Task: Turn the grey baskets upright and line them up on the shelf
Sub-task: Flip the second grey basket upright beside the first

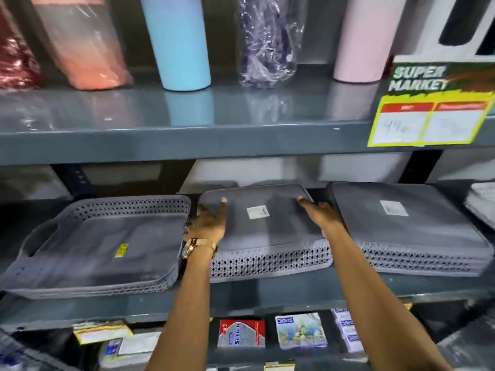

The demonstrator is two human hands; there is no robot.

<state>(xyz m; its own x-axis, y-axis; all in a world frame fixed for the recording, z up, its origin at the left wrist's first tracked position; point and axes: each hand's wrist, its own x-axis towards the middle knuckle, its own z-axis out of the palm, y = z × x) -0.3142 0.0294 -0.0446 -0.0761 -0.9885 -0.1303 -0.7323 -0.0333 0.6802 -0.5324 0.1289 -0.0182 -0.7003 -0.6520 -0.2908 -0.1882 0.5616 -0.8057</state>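
Three stacks of grey perforated baskets lie side by side on the middle shelf (267, 293). The left stack (101, 245) is upright, its hollow facing up, with a yellow sticker inside. The middle stack (267, 236) is upside down, flat bottom up, with a white label. The right stack (407, 226) is upside down too. My left hand (210, 222), with a gold watch at the wrist, rests on the middle stack's left edge, fingers spread. My right hand (320, 214) lies on that stack's right edge, beside the gap to the right stack.
The shelf above holds tall tumblers: a blue one (179, 44), a pink one (361, 38) and wrapped ones. A yellow price sign (431, 108) hangs at its right. A pale stack (482, 202) lies at the far right. Small packets (300, 333) fill the lower shelf.
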